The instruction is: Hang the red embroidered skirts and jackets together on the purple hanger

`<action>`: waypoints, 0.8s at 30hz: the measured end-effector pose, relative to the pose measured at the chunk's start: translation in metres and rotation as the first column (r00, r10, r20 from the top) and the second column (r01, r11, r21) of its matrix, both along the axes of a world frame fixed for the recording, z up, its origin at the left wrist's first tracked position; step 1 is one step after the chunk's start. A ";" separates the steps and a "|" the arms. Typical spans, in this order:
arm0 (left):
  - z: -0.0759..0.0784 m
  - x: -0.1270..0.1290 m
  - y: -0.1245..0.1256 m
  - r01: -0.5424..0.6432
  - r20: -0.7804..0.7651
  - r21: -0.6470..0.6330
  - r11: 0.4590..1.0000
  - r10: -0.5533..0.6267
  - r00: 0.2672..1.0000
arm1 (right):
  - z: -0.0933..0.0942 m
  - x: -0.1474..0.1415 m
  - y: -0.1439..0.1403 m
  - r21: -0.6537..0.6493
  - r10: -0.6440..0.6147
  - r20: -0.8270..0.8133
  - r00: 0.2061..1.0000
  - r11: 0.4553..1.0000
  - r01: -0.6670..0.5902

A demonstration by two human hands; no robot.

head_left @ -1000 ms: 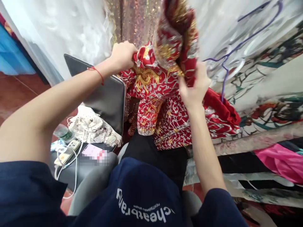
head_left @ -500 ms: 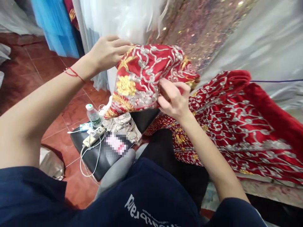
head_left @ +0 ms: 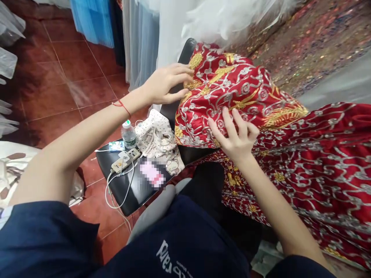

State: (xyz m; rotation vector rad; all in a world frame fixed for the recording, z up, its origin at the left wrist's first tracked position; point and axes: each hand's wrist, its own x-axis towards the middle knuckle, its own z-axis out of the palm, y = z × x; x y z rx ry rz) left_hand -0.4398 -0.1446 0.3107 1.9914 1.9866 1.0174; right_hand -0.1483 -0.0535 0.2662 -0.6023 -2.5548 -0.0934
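Observation:
A red garment (head_left: 232, 92) with silver and gold embroidery is draped over the back of a black chair (head_left: 185, 54) and spreads to the right across my lap. My left hand (head_left: 166, 83) lies flat on its upper left edge, fingers spread over a gold patch. My right hand (head_left: 233, 133) rests open on the lower fold of the same cloth, fingers apart. Neither hand grips the fabric.
On the black chair seat (head_left: 121, 185) lie a water bottle (head_left: 128, 135), a white power strip (head_left: 126, 160) with cables, a white spotted pouch (head_left: 158, 135) and a phone. Hanging white, blue and sequinned fabrics fill the back. Red floor tiles (head_left: 58, 88) lie to the left.
The bunched garment has been lowered and laid over the chair back. Both hands have let go of it and now lie flat on it. The view has turned left and down.

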 end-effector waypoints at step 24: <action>0.024 -0.038 0.046 -0.278 0.031 0.162 0.947 0.277 0.960 | 0.064 0.003 0.018 0.025 0.042 -0.041 0.998 0.999 -0.041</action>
